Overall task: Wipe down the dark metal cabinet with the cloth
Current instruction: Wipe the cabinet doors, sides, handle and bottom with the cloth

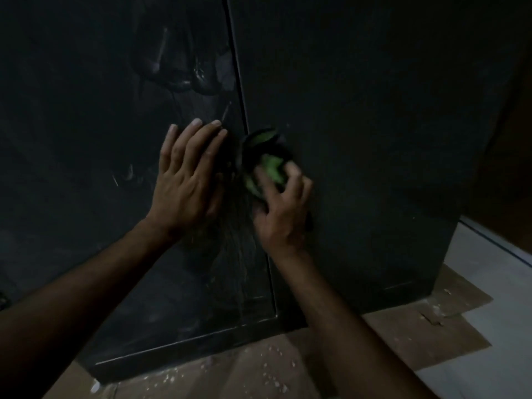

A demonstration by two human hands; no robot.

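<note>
The dark metal cabinet (374, 116) fills most of the head view, with a vertical corner edge running down its middle. My left hand (187, 177) lies flat with straight fingers on the scratched, dusty left face, just left of that edge. My right hand (280, 208) grips a bunched green and black cloth (269, 165) and holds it against the cabinet's right face beside the corner. The cloth is blurred and partly covered by my fingers.
The cabinet stands on brown cardboard sheets (417, 335) speckled with white crumbs. Pale floor (489, 370) shows at the lower right. A dark wall or door (515, 139) rises at the right edge. The room is very dim.
</note>
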